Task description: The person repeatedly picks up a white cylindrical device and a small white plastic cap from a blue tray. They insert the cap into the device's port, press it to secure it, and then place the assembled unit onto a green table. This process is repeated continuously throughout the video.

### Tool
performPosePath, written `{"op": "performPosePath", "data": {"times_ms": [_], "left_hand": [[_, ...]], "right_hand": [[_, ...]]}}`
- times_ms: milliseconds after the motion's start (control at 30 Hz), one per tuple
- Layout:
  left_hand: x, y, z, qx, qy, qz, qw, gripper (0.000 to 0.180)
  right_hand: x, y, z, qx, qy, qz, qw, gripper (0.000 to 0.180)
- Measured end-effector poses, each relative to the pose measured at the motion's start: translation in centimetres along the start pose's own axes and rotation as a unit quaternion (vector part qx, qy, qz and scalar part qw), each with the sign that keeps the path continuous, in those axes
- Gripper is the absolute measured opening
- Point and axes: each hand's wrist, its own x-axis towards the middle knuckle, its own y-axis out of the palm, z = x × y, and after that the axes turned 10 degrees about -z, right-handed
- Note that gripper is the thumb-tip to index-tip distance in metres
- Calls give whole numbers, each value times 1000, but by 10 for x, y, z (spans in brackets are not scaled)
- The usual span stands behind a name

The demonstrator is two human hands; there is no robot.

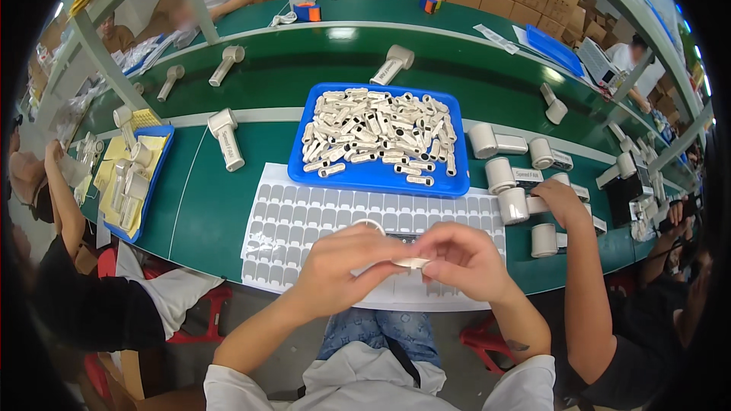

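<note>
Close over the front of the bench, my left hand point(341, 265) and my right hand point(466, 260) meet, fingers closed. Between their fingertips they pinch a small white plastic piece point(412, 262), seen nearly edge-on. Beneath them lies a large white sheet point(285, 221) covered in rows of grey rounded stickers. A white curved edge point(371, 224) shows behind my left fingers; what it belongs to is hidden. Just beyond the sheet, a blue tray point(298, 171) holds a heap of small white elongated pieces point(373, 125), many with dark windows.
White handheld fans point(500, 175) cluster right of the tray, where a co-worker's hand point(560, 202) reaches in. Another white fan point(226, 137) lies left of the tray. Farther left, a blue tray point(156, 183) carries fans and yellow sheets. More fans sit on the green belt point(304, 61) behind.
</note>
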Motion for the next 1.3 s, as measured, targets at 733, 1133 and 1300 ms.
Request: {"op": "performPosePath", "data": {"times_ms": [733, 1133, 1300], "left_hand": [[-24, 15, 71, 162, -61, 52, 984, 35], [-35, 22, 69, 254, 75, 7, 964, 34], [-39, 29, 39, 277, -4, 74, 958, 35]], "right_hand": [[11, 1, -47, -539, -212, -96, 810, 19], [14, -21, -46, -448, -106, -54, 886, 33], [1, -29, -58, -502, -153, 54, 850, 54]]}}
